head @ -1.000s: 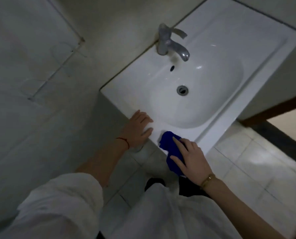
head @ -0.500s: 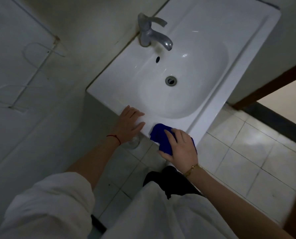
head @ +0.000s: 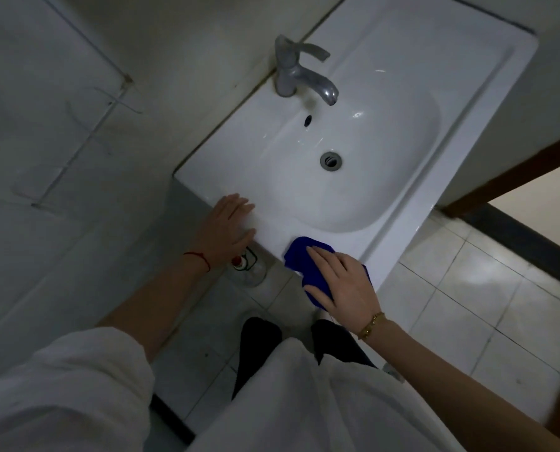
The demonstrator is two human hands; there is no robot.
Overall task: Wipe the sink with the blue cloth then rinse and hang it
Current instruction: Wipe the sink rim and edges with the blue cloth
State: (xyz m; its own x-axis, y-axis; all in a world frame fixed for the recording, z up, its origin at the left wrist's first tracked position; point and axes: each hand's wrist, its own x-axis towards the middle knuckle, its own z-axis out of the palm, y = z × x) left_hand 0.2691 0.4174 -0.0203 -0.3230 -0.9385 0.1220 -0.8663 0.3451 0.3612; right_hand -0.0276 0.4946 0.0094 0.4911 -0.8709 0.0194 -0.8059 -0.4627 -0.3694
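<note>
Head view: flat right hand [head: 343,282] presses crumpled blue cloth [head: 299,256] onto sink [head: 402,216] rim; left hand [head: 228,230] rests open

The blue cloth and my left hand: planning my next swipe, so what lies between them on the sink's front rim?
Head view: only bare white ceramic sink rim between left hand and blue cloth.

Blue cloth [head: 299,256], white sink [head: 412,76], grey tap [head: 299,76], red wrist string [head: 200,257].

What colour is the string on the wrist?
Red string on the left wrist, head view.
</note>
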